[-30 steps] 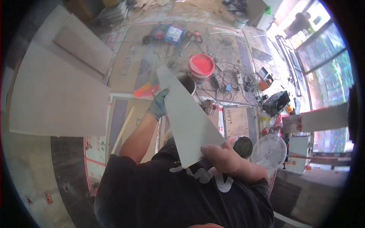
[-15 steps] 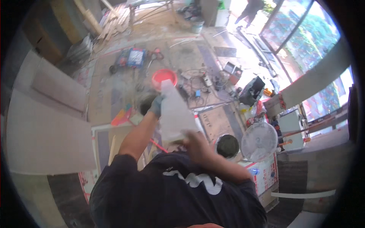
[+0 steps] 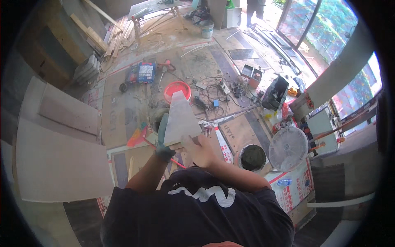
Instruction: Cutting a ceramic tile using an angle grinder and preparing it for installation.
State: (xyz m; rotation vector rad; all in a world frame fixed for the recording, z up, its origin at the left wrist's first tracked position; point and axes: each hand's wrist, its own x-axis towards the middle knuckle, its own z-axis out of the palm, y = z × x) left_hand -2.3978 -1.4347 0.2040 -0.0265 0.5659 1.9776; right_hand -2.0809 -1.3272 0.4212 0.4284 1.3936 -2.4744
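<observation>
A long pale grey tile piece [image 3: 181,119] is held up in front of my chest, its far end narrower in view. My left hand [image 3: 164,142], in a grey-green glove, grips its left edge near the close end. My bare right hand [image 3: 202,150] is closed at the near right corner, slightly blurred. Beyond the far end, a red bucket [image 3: 169,91] stands on the floor, partly hidden by the tile. A dark bucket [image 3: 158,119] beside my left hand is mostly covered. To the right of my right arm stands a bucket of dark grey mix [image 3: 252,158].
A round translucent lid or tub [image 3: 289,149] is at right, near a blue-tinted bottle [image 3: 284,182]. Tangled cables [image 3: 218,92], a black bag [image 3: 276,91] and a blue package [image 3: 142,73] lie ahead. Large boards [image 3: 61,152] lean at left. A person [image 3: 255,11] stands by the far doorway.
My left hand has slid from the tile's far part toward its near end. The tile has come slightly nearer and left. My right hand stays at its near end. The view has shifted.
</observation>
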